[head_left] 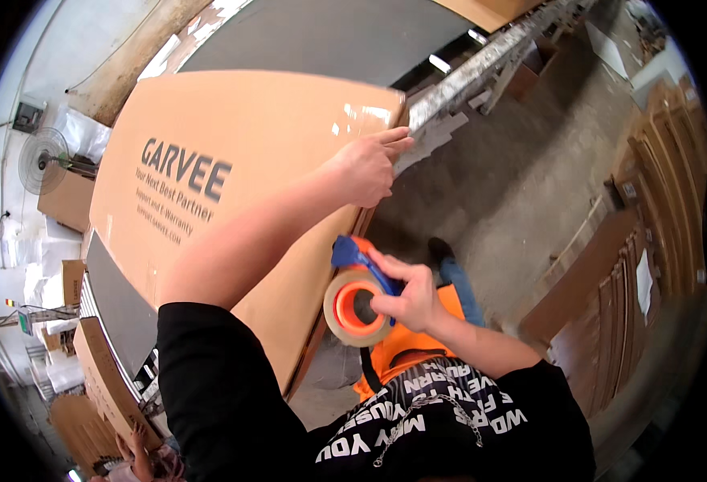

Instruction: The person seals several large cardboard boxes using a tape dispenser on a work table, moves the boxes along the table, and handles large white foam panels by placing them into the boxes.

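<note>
A large brown cardboard box (281,112) with dark print on its top face lies in front of me. Strips of clear tape (382,112) shine near its far right corner. My left hand (367,167) rests at the box's right edge just below that corner, its front fingers stretched over the edge; what lies under the palm is hidden. In my right hand (410,296) is a tape dispenser (345,254) with a blue and orange body and a large roll of tape around an orange core. It is held beside the box's right side, apart from it.
The box lies on a dark grey conveyor belt (313,40) with a worn metal rail (482,60). Stacked flat cardboard (659,185) stands at the right. At lower left, another person's hand (135,440) is by a long box (108,377). A fan (44,161) is at far left.
</note>
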`<state>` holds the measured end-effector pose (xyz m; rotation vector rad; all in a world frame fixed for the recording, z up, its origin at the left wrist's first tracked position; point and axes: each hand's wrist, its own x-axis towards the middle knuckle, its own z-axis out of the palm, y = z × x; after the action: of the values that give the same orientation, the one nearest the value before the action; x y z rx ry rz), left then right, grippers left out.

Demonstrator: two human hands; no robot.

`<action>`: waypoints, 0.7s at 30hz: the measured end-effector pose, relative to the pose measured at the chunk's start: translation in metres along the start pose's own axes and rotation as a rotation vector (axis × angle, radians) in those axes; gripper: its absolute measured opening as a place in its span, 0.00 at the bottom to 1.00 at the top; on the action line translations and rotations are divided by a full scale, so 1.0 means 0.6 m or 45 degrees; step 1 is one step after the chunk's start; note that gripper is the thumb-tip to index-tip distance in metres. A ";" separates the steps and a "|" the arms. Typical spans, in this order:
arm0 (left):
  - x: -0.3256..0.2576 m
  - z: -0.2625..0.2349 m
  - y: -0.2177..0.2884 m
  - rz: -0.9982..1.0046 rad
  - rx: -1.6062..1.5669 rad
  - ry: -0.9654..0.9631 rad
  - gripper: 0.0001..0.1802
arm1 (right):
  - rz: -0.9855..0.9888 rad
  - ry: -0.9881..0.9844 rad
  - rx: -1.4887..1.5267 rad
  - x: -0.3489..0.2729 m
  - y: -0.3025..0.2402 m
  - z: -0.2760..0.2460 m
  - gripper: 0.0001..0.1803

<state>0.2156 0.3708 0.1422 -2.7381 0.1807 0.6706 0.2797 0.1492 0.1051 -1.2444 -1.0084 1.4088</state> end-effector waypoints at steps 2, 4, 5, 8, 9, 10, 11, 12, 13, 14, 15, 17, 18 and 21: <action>0.032 0.058 0.061 -0.024 -0.073 -0.038 0.11 | -0.003 -0.015 -0.026 -0.008 0.077 -0.027 0.38; 0.045 0.109 0.057 -0.066 -0.222 0.002 0.21 | 0.012 -0.042 0.092 0.012 0.121 -0.038 0.38; 0.043 0.131 0.065 -0.052 -0.228 -0.009 0.21 | -0.015 -0.039 0.143 0.009 0.146 -0.028 0.38; 0.013 0.135 0.157 -0.065 -0.284 0.045 0.20 | -0.026 -0.087 -0.076 -0.111 0.212 0.040 0.39; -0.010 0.118 0.217 -0.042 -0.302 -0.007 0.19 | -0.038 -0.085 -0.145 -0.185 0.237 0.078 0.39; -0.041 0.100 0.286 -0.023 -0.324 -0.062 0.18 | 0.032 -0.145 -0.174 -0.258 0.229 0.114 0.39; -0.079 0.082 0.356 -0.015 -0.321 -0.055 0.18 | 0.101 -0.204 -0.203 -0.331 0.221 0.153 0.39; -0.125 0.057 0.426 -0.009 -0.342 -0.035 0.18 | 0.114 -0.250 -0.261 -0.404 0.225 0.198 0.39; -0.167 0.036 0.489 -0.003 -0.362 -0.015 0.18 | 0.126 -0.293 -0.317 -0.464 0.234 0.242 0.39; -0.210 0.014 0.553 0.010 -0.352 -0.007 0.18 | 0.116 -0.336 -0.359 -0.514 0.249 0.286 0.40; -0.259 -0.006 0.608 0.006 -0.394 0.031 0.18 | 0.131 -0.345 -0.432 -0.549 0.239 0.324 0.40; -0.319 -0.025 0.654 0.010 -0.422 0.058 0.18 | 0.050 -0.212 -0.592 -0.551 0.238 0.396 0.38; -0.344 -0.025 0.666 -0.020 -0.492 0.084 0.19 | -0.003 -0.184 -0.590 -0.530 0.231 0.426 0.36; -0.353 -0.024 0.684 -0.010 -0.592 0.027 0.23 | 0.087 -0.215 -0.781 -0.463 0.254 0.517 0.31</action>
<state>-0.0452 -0.0110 0.1419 -3.1852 0.0177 0.7611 -0.0454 -0.1477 0.0519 -1.6232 -1.6059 1.3137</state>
